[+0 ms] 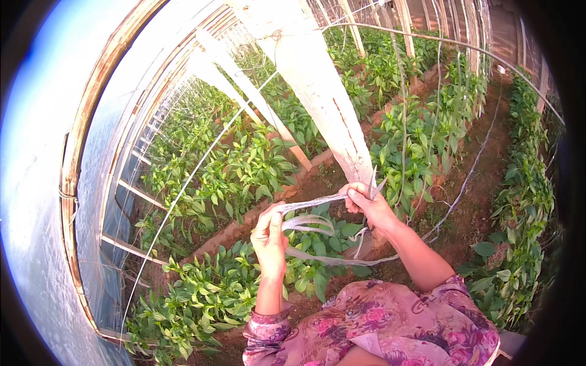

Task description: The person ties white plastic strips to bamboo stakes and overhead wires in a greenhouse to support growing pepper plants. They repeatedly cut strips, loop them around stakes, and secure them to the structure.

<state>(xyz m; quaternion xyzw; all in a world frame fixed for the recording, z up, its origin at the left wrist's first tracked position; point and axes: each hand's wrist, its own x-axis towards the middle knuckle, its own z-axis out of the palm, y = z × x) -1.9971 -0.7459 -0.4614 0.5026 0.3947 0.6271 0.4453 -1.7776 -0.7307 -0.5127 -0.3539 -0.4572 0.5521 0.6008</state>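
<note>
My left hand point(270, 238) pinches strands of pale plastic twine point(316, 201) between thumb and fingers, with a loose loop sticking out beside it. My right hand point(368, 206) closes on the other end of the stretched strand and also holds a pair of scissors point(374, 185), blades pointing up and slightly apart. Below both hands a longer length of the twine runs right and on along the soil path. Leafy green plants point(320, 247) stand beneath the hands.
A thick whitish post point(329, 100) rises just beyond my right hand. Bamboo poles point(96, 91) and plastic film point(36, 183) curve along the left. A thin white rod point(197, 174) slants across. Strings point(404, 114) hang over planted rows, and a soil path point(476, 174) lies at right.
</note>
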